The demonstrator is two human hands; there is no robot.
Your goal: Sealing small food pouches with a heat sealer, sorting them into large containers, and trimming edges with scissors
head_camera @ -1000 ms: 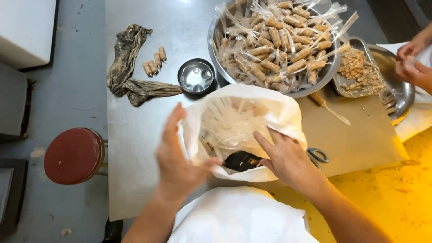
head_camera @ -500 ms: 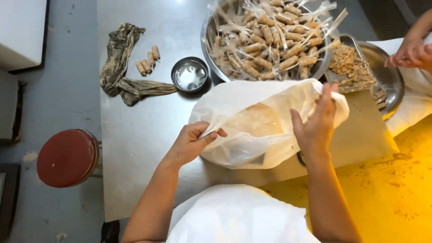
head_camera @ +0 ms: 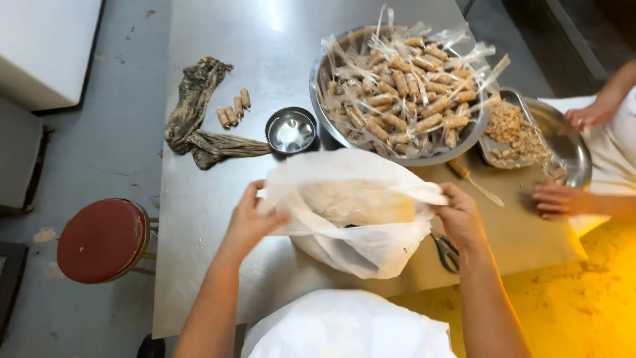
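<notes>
Bottom centre of the frame: white garment of the person at the table, both bare forearms reaching up from it.

Left hand (head_camera: pixel 248 222), centre-left, fingers clenched on the left edge of a thin white plastic bag (head_camera: pixel 354 219). Right hand (head_camera: pixel 458 215), centre-right, fingers pinched on the bag's right edge. Bag held stretched between the two hands at frame centre, its lower part sagging onto the steel table (head_camera: pixel 199 219); a pale mass shows through the film, kind not clear.

Just right of the bag, under the right wrist: scissors (head_camera: pixel 447 252) lying on a brown sheet of card (head_camera: pixel 523 225).

Left edge, lower: round red stool (head_camera: pixel 101 240) on the grey floor.

Above the bag: small round steel bowl (head_camera: pixel 291 130). Left of it, a crumpled dark rag (head_camera: pixel 199 113) with four short tan rolls (head_camera: pixel 232 109) beside it.

Upper centre: large steel basin (head_camera: pixel 404 93) heaped with tan rolls in clear wrappers.

Right edge: steel tray of tan crumbs (head_camera: pixel 517 132), and another person's two hands (head_camera: pixel 563 199), one flat on the card, one higher up.
</notes>
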